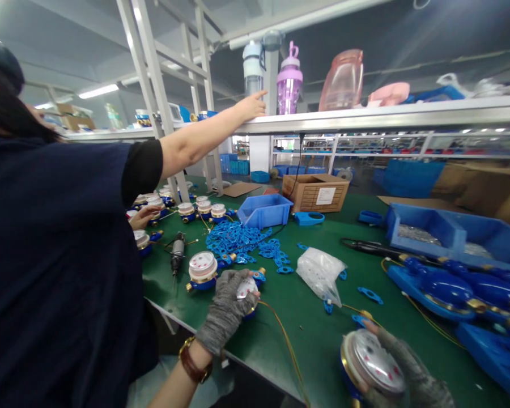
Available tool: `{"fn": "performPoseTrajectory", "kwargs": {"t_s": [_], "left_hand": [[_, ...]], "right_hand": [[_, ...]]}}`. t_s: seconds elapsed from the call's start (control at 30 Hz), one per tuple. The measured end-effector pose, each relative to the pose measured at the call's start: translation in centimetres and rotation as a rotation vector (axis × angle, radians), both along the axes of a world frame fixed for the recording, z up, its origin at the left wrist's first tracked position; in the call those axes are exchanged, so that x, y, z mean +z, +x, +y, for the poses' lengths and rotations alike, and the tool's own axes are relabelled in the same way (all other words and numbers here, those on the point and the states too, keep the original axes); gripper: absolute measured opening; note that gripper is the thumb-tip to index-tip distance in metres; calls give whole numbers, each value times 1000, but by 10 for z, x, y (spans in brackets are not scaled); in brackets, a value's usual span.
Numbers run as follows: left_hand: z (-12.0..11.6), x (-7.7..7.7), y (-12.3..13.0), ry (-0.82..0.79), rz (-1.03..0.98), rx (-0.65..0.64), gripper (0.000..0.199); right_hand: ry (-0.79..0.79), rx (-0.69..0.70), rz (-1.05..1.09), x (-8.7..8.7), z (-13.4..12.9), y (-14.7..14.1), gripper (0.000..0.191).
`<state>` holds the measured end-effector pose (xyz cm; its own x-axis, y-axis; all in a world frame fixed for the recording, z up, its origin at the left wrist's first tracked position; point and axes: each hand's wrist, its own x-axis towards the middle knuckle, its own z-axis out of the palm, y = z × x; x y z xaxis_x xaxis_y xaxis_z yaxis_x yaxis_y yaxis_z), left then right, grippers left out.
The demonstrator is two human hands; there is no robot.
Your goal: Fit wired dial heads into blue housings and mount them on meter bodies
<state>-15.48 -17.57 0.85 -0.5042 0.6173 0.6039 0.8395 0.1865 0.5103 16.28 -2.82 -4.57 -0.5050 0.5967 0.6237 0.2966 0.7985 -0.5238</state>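
Note:
My left hand [225, 309], in a grey fingerless glove, grips a small water meter [247, 289] with a blue body against the green bench mat [306, 334]. A thin yellow wire runs from that meter across the mat. My right hand [412, 368], gloved the same way, holds a larger view of another water meter [372, 362] at the bottom edge, its round dial facing up. Close to my left hand stands a brass-and-blue meter [203, 271]. A loose pile of blue plastic parts [238, 241] lies beyond it.
A co-worker [59, 226] fills the left side, one hand [250, 106] reaching to a metal shelf [365, 119] holding bottles. Several meters [186, 212] stand further along the bench. Nearby are a plastic bag [322, 275], a blue bin [263, 211], a cardboard box [315, 192] and a blue tray [425, 232].

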Motion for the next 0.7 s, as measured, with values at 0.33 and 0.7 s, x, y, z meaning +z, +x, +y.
{"fn": "performPoseTrajectory", "kwargs": {"t_s": [0.33, 0.7], "left_hand": [[57, -30, 125, 104, 80, -151, 45], [-3, 41, -33, -133, 177, 350, 44]], "right_hand": [[318, -67, -94, 35, -9, -11, 53], [304, -179, -94, 32, -1, 0, 59]]}}
